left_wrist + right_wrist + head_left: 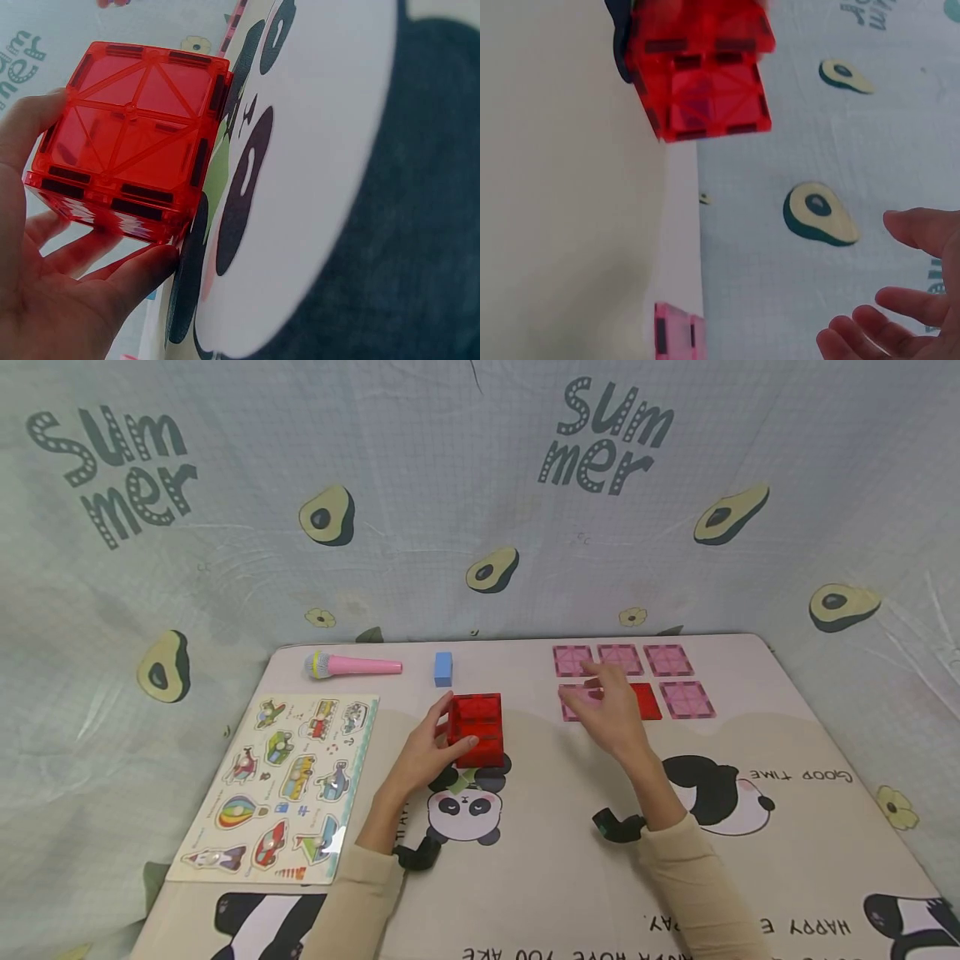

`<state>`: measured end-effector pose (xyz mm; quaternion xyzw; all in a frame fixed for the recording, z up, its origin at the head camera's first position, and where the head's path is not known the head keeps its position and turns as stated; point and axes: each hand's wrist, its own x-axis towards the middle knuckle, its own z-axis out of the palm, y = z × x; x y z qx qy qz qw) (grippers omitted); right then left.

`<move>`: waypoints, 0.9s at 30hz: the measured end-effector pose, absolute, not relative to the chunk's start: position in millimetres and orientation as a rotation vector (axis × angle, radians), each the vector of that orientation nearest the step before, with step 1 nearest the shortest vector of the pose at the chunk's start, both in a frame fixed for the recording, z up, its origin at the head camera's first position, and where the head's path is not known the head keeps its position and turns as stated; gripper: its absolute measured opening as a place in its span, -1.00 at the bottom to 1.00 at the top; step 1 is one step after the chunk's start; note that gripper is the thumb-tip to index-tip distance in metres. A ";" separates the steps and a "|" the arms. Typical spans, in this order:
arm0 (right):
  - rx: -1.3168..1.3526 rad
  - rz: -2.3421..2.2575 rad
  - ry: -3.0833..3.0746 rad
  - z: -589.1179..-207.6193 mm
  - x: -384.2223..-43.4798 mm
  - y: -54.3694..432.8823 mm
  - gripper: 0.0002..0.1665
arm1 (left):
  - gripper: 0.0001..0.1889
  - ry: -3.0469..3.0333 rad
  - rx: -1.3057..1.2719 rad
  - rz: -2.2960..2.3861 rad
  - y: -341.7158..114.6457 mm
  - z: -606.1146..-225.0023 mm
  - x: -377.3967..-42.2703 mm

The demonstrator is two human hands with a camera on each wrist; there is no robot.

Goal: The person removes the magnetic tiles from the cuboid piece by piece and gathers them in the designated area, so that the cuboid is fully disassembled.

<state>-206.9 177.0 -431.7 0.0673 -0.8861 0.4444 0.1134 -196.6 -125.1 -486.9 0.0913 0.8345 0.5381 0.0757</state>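
Note:
My left hand holds a red magnetic-tile box on the table, thumb on the near side and fingers along its left side. In the left wrist view, the fingers curve around the translucent red magnetic-tile box. To the right, my right hand hovers over the tiles with nothing held, its fingers loosely bent. Beneath and around it are two rows of pink magnetic tiles and one red tile, partly hidden by the hand. The right wrist view shows that hand apart from the red box.
Left of the red box lies a picture puzzle board with vehicle pieces. Behind it are a pink toy microphone and a blue block. A patterned curtain rises beyond the table's back edge.

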 end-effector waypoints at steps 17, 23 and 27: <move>0.417 1.254 -2.709 -444.4 -194.5 131.5 -0.31 | -0.03 2.510 0.262 1.603 -124.1 -488.0 -196.9; 0.505 1.232 -2.734 -448.6 -189.2 120.4 -0.34 | -0.02 2.512 0.260 1.601 -123.7 -487.9 -196.2; 0.600 1.195 -2.735 -452.8 -187.4 113.9 -0.36 | -0.02 2.515 0.268 1.606 -123.9 -487.3 -196.2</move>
